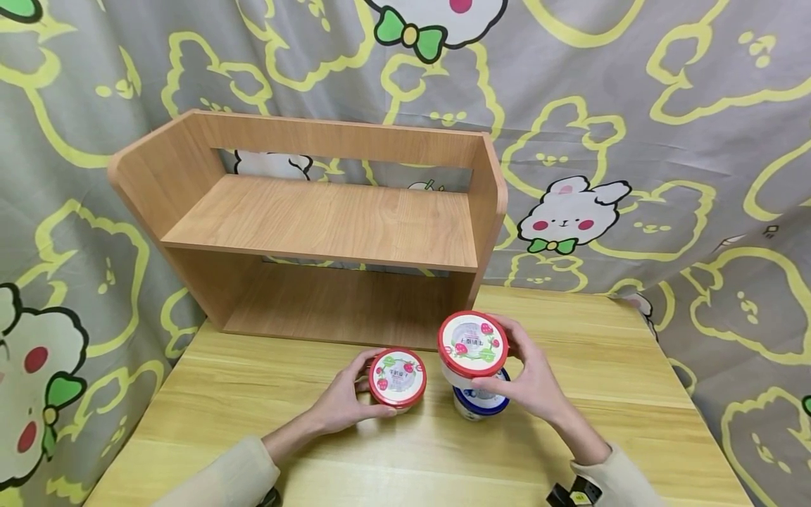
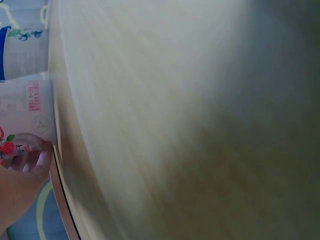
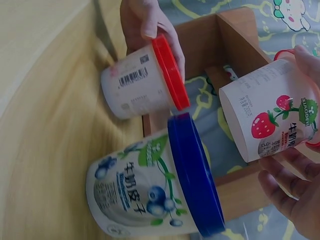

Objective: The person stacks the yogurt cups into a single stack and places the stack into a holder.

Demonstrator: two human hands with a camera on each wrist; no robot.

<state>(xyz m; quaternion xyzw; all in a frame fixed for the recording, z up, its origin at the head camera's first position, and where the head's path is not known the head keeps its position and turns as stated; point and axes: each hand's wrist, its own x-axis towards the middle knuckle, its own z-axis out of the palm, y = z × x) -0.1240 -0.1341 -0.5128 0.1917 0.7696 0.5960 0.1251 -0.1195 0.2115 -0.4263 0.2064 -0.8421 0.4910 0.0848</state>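
Observation:
My left hand (image 1: 338, 403) grips a strawberry-printed tub with a red lid (image 1: 398, 378), which stands on the table between thumb and fingers. A second red-lidded strawberry tub (image 1: 472, 343) is held by my right hand (image 1: 537, 384), raised off the table. Below it, partly covered by it in the head view, stands a blueberry-printed tub with a blue lid (image 1: 483, 403). The right wrist view shows a gap between this blue-lidded tub (image 3: 150, 185) and the raised tub (image 3: 270, 110). In the left wrist view the left hand's tub (image 2: 27, 110) appears at the edge.
Behind the tubs a two-tier wooden shelf (image 1: 329, 218) stands on the wooden table (image 1: 253, 394); its right side panel (image 1: 484, 204) rises just behind the raised tub. A patterned grey curtain (image 1: 633, 141) hangs around the back and sides.

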